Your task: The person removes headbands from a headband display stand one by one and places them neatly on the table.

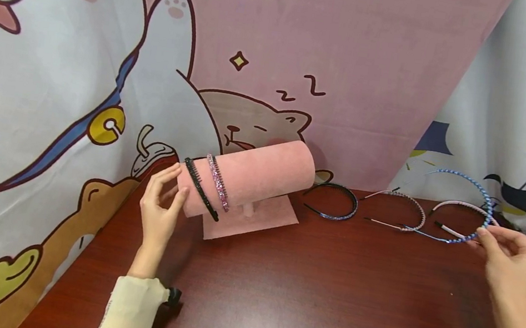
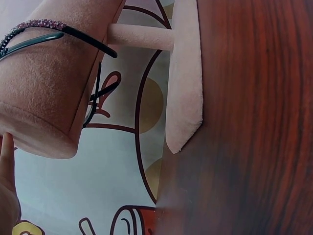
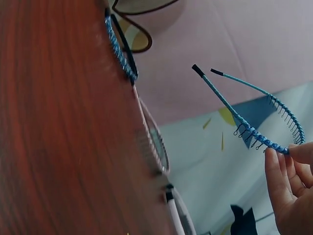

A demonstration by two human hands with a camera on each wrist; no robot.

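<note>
Sleeves (image 1: 131, 308) | right hand (image 1: 514, 261) pinches blue headband (image 1: 490, 207) | left hand (image 1: 160, 211), unclenched, touches pink roll (image 1: 266, 176) | tabletop (image 1: 317, 283) room between (headbands (image 1: 333, 217) by far edge)

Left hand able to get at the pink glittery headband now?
Probably yes: the left hand touches the pink roll near the glittery headband; only the black headband sits between.

The left hand (image 1: 159, 205) curves loosely; the right hand (image 1: 515, 262) pinches.

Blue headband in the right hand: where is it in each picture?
Head: the blue headband is at right, in the right hand.
Left wrist: not in it.
Right wrist: right half.
Shared landmark: the brown tabletop, low in head, right in left wrist, left in right wrist.
</note>
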